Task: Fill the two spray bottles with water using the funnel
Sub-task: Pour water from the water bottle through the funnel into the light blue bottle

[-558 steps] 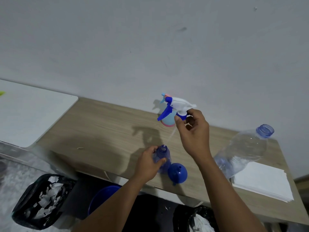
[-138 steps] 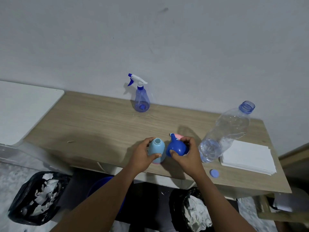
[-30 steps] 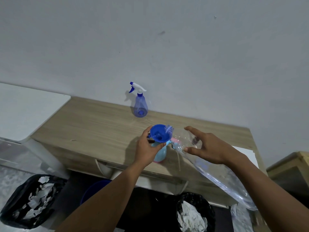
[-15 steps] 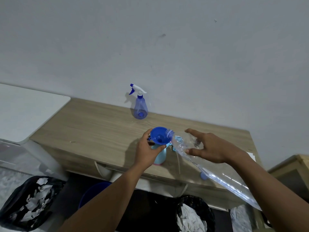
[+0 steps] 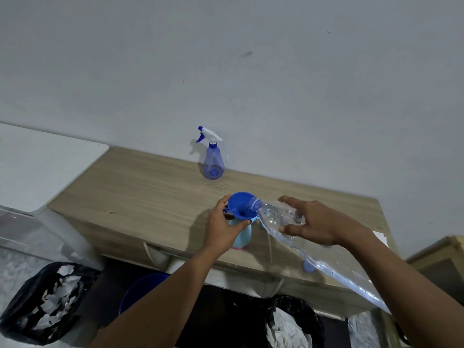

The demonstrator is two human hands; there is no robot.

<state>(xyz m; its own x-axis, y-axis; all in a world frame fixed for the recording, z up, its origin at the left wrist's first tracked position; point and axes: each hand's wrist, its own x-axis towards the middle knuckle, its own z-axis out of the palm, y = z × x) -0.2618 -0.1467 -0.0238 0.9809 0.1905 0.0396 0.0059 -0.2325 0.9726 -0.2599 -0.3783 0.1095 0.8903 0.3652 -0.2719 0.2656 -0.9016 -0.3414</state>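
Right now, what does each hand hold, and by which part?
The left hand grips the funnel under its bowl, atop the light blue bottle. The right hand grips the clear bottle near its shoulder.

On the wooden worktop (image 5: 150,187) a blue funnel (image 5: 241,205) sits in the neck of a light-blue spray bottle (image 5: 243,236), and the left hand (image 5: 221,228) curls round the funnel where it meets the neck. The right hand (image 5: 320,223) grips a clear plastic bottle (image 5: 277,218), tilted with its open mouth at the funnel's rim. A purple spray bottle (image 5: 213,164) with its trigger head on stands upright by the wall, well apart, and a small blue cap (image 5: 308,267) lies near the worktop's front edge.
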